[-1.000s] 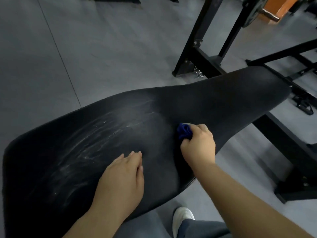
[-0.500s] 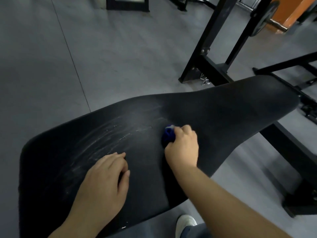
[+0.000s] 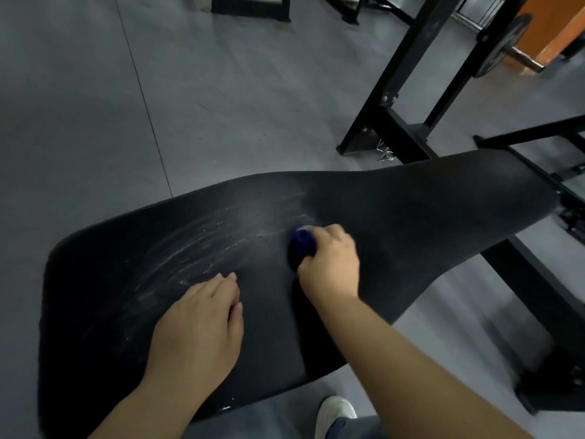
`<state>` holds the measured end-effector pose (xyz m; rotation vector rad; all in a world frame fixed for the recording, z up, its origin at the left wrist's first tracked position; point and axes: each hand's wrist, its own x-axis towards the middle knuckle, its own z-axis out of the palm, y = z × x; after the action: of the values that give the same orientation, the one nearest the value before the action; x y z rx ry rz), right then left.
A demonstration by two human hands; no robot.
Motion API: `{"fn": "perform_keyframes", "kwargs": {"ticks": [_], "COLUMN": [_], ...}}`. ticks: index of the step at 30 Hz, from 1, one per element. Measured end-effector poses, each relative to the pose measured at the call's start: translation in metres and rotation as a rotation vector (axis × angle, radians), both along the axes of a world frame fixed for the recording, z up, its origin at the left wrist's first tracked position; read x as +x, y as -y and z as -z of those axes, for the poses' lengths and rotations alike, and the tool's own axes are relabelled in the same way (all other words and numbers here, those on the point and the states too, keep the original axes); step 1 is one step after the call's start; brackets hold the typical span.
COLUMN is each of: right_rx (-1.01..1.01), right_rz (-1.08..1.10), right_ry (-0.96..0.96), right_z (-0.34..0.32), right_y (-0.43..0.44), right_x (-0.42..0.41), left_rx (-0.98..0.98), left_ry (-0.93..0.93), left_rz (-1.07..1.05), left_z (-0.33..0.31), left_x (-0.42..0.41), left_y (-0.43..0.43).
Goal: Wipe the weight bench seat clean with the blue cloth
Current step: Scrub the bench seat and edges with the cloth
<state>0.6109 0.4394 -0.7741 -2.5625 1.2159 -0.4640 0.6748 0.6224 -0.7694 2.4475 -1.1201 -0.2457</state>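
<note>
A wide black weight bench seat (image 3: 427, 217) stretches from lower left to upper right, with whitish dusty streaks (image 3: 221, 239) across its middle left. My right hand (image 3: 332, 264) is closed around a bunched blue cloth (image 3: 302, 242), which pokes out past the knuckles and presses on the seat at the right end of the streaks. My left hand (image 3: 202, 324) lies flat on the seat near its front edge, fingers together and holding nothing.
Black steel rack uprights and base (image 3: 389, 122) stand on the grey floor behind the bench. The bench's own black frame (image 3: 538, 312) runs along the right. A weight plate (image 3: 503, 42) and an orange wall sit at the top right. My white shoe (image 3: 335, 413) is below the seat.
My right hand has slid the blue cloth leftward along the seat to the end of the dusty streaks. My left hand has stayed flat on the seat.
</note>
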Motion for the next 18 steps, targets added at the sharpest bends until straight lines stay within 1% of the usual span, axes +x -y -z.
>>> {"fn": "perform_keyframes", "kwargs": {"ticks": [2,3,4,5,6,8,9,10,11,12,15,16,17,18], "right_rx": [0.032,0.035,0.021,0.004,-0.005,0.054,0.076,0.067,0.052,0.047,0.037,0.038,0.028,0.01], "right_rz": [-0.276,-0.365,-0.394,-0.356,-0.256,0.036,0.141,0.18,0.164,0.101,-0.212,-0.277,-0.301,-0.28], "right_ry": [-0.002,-0.023,-0.037,-0.034,-0.024,-0.016,-0.009,-0.016,-0.032,-0.038,-0.018,-0.024,-0.03,-0.037], "right_z": [-0.001,-0.004,-0.006,-0.006,-0.006,-0.006,-0.005,-0.005,-0.004,-0.003,0.0,-0.002,-0.003,-0.003], "right_y": [-0.017,-0.014,-0.003,0.011,0.027,0.051,0.054,0.051,0.042,0.029,0.001,0.002,0.01,0.02], "right_x": [-0.007,-0.011,-0.014,-0.016,-0.016,-0.01,-0.004,0.002,0.008,0.011,0.003,-0.001,-0.003,-0.005], "left_rx": [0.012,0.013,0.012,0.013,0.012,0.009,0.012,0.015,0.017,0.018,0.008,0.012,0.019,0.027], "left_ry": [-0.01,-0.013,-0.008,0.0,0.001,-0.01,-0.019,-0.024,-0.028,-0.034,-0.019,-0.006,0.004,0.006], "left_rz": [-0.014,-0.016,-0.015,-0.01,-0.005,0.0,0.0,-0.005,-0.015,-0.028,-0.063,-0.064,-0.061,-0.055], "left_z": [0.0,-0.001,-0.001,-0.002,-0.002,-0.003,-0.004,-0.006,-0.008,-0.01,-0.015,-0.016,-0.016,-0.015], "left_x": [-0.001,-0.001,0.0,0.0,0.002,0.003,0.003,0.003,0.003,0.002,0.001,0.0,0.001,0.001], "left_y": [0.001,0.002,0.002,0.002,0.002,0.001,0.002,0.003,0.004,0.006,0.012,0.013,0.012,0.012]}}
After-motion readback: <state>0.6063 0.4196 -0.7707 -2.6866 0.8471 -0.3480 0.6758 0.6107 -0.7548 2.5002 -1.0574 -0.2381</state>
